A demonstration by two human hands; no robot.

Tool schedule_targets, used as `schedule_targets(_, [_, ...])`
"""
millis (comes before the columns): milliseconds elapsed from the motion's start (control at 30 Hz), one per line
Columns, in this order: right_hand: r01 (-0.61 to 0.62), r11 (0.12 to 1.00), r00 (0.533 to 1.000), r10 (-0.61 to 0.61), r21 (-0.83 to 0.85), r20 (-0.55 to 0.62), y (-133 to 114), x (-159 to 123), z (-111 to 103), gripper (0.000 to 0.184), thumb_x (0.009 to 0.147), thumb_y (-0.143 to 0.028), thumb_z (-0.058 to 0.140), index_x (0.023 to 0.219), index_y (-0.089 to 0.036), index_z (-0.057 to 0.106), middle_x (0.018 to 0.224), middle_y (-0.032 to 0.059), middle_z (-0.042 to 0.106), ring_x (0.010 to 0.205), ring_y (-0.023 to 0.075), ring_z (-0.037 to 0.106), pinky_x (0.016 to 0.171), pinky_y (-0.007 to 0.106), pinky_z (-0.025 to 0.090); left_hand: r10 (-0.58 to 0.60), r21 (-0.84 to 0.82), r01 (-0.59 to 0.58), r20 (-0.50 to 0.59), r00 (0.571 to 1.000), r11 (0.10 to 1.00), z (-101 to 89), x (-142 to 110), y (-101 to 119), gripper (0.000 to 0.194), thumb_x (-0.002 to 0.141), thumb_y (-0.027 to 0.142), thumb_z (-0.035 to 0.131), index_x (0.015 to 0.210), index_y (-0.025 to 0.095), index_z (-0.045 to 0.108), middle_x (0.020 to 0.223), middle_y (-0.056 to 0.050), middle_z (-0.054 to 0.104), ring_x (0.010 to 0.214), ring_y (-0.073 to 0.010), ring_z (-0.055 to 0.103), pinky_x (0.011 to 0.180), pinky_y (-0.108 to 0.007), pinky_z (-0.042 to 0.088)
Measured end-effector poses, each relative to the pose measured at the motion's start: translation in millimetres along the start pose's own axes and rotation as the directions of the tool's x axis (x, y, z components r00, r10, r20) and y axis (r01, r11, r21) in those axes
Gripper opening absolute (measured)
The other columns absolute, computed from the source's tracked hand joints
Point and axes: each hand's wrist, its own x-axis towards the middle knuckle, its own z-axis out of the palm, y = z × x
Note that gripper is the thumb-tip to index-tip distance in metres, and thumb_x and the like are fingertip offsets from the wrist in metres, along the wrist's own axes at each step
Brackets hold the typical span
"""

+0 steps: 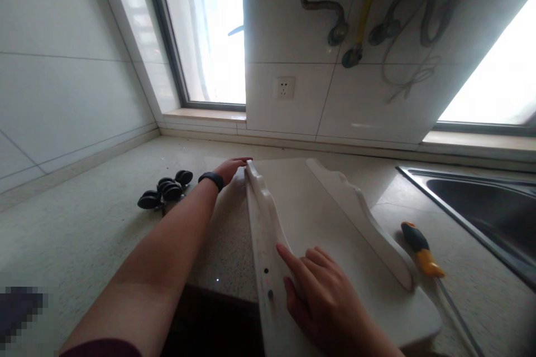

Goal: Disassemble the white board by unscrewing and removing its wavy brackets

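Note:
A white board with raised, wavy-edged side pieces point(310, 217) lies flat on the counter and juts past its front edge. My left hand point(233, 169), with a black band on the wrist, grips the far end of the board's left side piece point(260, 192); its fingertips are partly hidden. My right hand point(316, 284) rests over the near part of the board. Its index finger reaches out to that left side piece, the thumb stands apart, and nothing is held. Two dark holes show on the left side near the thumb. The right side piece point(360, 217) stands opposite.
Several black caster wheels point(167, 188) sit on the counter point(104, 240) left of my forearm. A screwdriver point(421, 251) with a black and yellow handle lies right of the board. Beyond it is a steel sink point(419, 175). Hoses and a socket point(283, 87) are on the tiled wall.

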Motion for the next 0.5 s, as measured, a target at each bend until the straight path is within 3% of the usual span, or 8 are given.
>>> schedule_targets(267, [0.027,1.000,0.997,-0.027,-0.013,-0.074,-2.4,2.6,-2.9,0.054,0.090,-0.006,0.052,0.144,-0.007,0.043,0.078,0.0057,0.061,0.070,0.0205,0.047,0.066,0.037,0.041,0.116,0.021,-0.114,-0.082,0.990,0.993,4.0,0.5,36.1,0.036,0.083,0.030,0.057,0.108,0.014,0.076,0.119,-0.012,0.073,0.121,-0.0263,0.060,0.113,-0.040,0.037])
schedule_targets(367, [-0.010,0.999,0.992,0.014,0.034,-0.127,-2.1,2.3,-5.2,0.052,0.092,-0.006,0.051,0.143,-0.009,0.045,0.079,0.0056,0.061,0.071,0.0195,0.048,0.067,0.036,0.042,0.157,0.059,-0.150,-0.137,0.978,0.987,2.0,6.7,54.6,0.039,0.087,0.035,0.054,0.109,0.012,0.075,0.115,-0.012,0.073,0.118,-0.0254,0.061,0.111,-0.039,0.038])
schedule_targets(500, [-0.063,0.991,0.984,0.081,0.119,-0.159,-1.3,1.2,-9.8,0.047,0.095,-0.006,0.047,0.141,-0.014,0.050,0.075,0.0029,0.056,0.071,0.0181,0.048,0.067,0.033,0.041,0.144,0.156,-0.115,-0.190,0.971,0.981,-7.3,1.1,70.8,0.036,0.089,0.038,0.052,0.096,0.011,0.075,0.101,-0.013,0.074,0.107,-0.0277,0.064,0.105,-0.043,0.042])
